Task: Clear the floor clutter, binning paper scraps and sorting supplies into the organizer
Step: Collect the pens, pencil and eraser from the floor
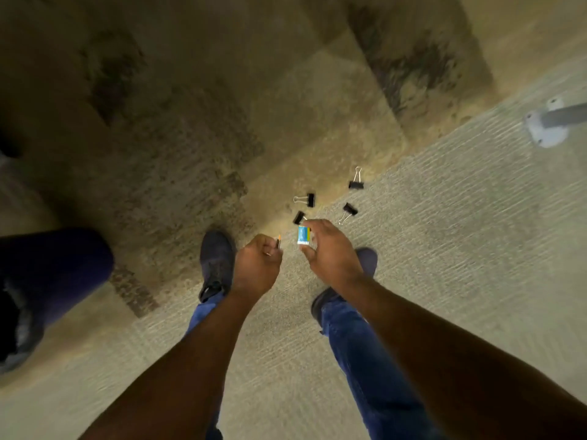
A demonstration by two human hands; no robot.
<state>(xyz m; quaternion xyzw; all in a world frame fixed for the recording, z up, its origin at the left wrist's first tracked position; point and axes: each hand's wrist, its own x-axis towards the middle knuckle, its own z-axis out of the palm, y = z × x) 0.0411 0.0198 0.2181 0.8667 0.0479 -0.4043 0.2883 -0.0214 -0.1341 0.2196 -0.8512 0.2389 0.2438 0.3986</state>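
While I am watching from the head view, the right hand [330,252] is pinching a small blue eraser [303,235] between thumb and fingers above the floor [444,249]. The left hand [255,268] is curling round a pencil stub [278,241]. Four binder clips [349,211] are lying just beyond. I am advising: keep both pinches firm while gathering the clips next.

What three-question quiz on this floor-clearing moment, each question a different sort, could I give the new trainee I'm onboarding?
1. How many binder clips lie on the carpet?
2. True or false: the left hand is empty.
3. The right hand pinches: A) a binder clip B) a small blue box C) a paper scrap

Key: 1) four, the nearest partly behind the right hand; 2) false, it grips a pencil; 3) B
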